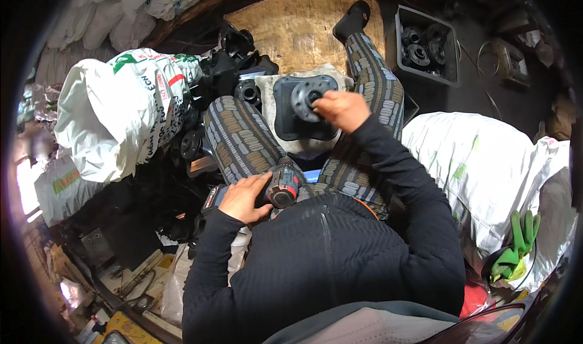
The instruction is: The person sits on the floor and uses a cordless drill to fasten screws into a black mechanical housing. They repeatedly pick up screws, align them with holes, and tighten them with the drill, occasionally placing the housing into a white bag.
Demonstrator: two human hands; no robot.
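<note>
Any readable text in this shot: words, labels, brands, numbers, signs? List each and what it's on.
Big white sack at left: large black lettering plus green and red print; not copied out here.
White bag below it: green lettering, blurred.
White sack at right: faint green print, too blurred to read.
Drill under the left hand: small pale marking, too small to read.

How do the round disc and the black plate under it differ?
The disc is round; the plate is squarish with rounded corners. The disc looks smaller and paler than the plate. The right hand touches the disc's raised middle, not the plate. They overlap in this view.
</note>
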